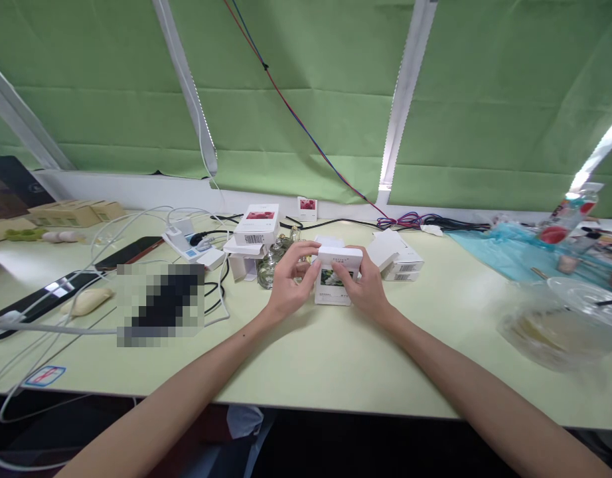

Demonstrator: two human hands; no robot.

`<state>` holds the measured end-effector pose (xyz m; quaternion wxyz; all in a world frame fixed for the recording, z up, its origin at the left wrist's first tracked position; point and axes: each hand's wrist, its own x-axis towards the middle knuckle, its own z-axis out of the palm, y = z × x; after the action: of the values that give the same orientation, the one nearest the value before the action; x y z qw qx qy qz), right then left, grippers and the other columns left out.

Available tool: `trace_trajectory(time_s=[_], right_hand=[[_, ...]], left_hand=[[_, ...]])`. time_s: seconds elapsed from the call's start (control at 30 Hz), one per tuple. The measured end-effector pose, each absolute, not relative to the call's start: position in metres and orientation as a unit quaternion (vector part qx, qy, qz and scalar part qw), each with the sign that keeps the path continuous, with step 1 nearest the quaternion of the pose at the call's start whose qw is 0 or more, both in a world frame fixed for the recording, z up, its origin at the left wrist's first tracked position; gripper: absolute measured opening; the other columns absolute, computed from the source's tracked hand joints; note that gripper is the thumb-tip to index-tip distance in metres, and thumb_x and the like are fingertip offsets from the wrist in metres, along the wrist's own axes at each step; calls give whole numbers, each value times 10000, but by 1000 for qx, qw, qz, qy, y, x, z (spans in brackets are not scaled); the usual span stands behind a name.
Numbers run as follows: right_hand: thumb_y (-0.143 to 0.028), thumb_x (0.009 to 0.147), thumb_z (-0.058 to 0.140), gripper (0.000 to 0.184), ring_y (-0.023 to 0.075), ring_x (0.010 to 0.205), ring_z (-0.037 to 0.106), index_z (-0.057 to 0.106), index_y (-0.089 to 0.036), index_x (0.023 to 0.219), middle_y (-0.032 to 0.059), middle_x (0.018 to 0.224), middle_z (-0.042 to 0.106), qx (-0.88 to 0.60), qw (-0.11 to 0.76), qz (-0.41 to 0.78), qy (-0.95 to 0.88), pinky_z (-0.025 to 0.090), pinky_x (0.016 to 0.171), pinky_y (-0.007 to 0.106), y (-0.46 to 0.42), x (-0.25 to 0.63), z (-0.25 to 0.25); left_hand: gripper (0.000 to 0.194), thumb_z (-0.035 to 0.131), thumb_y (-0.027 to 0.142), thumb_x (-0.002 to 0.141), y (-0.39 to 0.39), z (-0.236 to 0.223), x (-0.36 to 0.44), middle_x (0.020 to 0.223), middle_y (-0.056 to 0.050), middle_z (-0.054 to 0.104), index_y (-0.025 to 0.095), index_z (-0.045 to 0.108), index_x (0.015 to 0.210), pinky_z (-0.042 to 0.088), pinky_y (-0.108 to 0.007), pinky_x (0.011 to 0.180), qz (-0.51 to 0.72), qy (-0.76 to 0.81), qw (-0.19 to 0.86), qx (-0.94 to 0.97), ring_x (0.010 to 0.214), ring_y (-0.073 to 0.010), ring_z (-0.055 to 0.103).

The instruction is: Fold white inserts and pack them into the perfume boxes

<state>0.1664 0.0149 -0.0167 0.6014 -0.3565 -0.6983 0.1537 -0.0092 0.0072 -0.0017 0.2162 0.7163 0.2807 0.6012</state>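
Between my two hands is a small white carton (332, 295) with a picture of white flowers and green leaves on its front. My left hand (292, 277) curls round its left side, thumb against the upper edge. On the other side my right hand (368, 285) grips the carton, its thumb lying across the front. Behind my left hand stand glass bottles (267, 269) with gold-coloured tops, partly hidden. A white box with a red flower picture (257, 224) rests on another white box to their left. Right of my hands lies a white box (404, 265) with a barcode.
A power strip (191, 249) with chargers and tangled white cables takes up the left. Further right are a blue plastic sheet (490, 249) and a clear plastic container (549, 332). A small flower-picture card (307, 209) leans at the back; the table's front edge (336, 410) is near me.
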Motion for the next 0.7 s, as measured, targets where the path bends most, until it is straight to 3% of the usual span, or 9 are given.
trace_trajectory(time_s=[0.2,0.33,0.43,0.7], right_hand=[[-489,940,568,292,185,801,655,548,-236,1084,45,979,695,-356,602,167,-695,536,737,314,14,169,-17],[-507,1006,372,351,220,1042,649,577,-238,1099,74,1130,678,-314,623,199,-688,521,890,362,15,171,-16],[-506,991,387,334,237,1127,619,583,-239,1032,69,1116,681,-286,652,229,-664,496,949,385,16,171,-17],[-540,961,386,339,222,853,706,528,-242,883,67,1073,693,-301,680,320,-587,557,774,386,19,168,-19]], left_hand=[[131,638,278,911,7,-2,-8,1163,-92,589,188,652,1005,446,-182,454,609,285,153,724,501,1,463],[69,620,229,892,8,-4,-9,1161,-97,596,176,662,883,463,-193,460,605,301,139,724,516,-15,484],[72,605,171,864,8,-4,-9,1139,-94,601,172,671,834,469,-198,466,600,305,138,727,564,-42,534],[82,602,159,841,6,-1,-9,1097,-96,616,172,678,811,477,-209,485,594,293,123,739,642,-84,560]])
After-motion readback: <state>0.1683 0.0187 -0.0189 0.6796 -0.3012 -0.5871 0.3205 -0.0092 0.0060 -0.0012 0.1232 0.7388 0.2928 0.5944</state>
